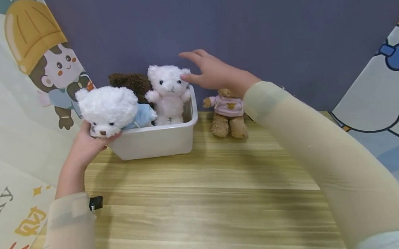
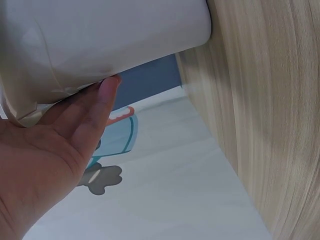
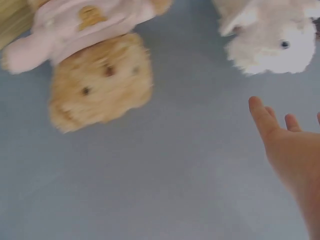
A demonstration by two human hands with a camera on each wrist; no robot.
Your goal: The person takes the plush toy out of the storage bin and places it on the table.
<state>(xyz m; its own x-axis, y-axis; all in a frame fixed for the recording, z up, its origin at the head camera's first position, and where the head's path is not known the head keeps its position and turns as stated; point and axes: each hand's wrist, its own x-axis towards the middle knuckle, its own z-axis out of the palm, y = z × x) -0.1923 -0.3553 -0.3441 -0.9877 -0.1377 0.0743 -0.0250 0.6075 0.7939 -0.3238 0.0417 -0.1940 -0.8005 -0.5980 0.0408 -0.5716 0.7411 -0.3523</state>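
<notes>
My left hand [image 1: 85, 143] holds the left end of a white plastic bin [image 1: 156, 141]. In the left wrist view its fingers [image 2: 92, 120] lie under the rim, along the bin wall [image 2: 125, 30]. A white plush bear in blue [image 1: 107, 108] leans over the bin's left side, hiding part of that hand. Behind it in the bin is a dark brown plush [image 1: 133, 83], and at the right end a pale pink-white plush bear [image 1: 168, 88] stands upright. My right hand [image 1: 213, 69], fingers spread and holding nothing, is beside that bear's head.
A light brown teddy bear in a pink top [image 1: 229, 113] sits right of the bin, its head partly covered by my right arm. The wooden table [image 1: 203, 199] meets a blue-grey back panel [image 1: 282, 33]. Printed cartoon panels flank both sides.
</notes>
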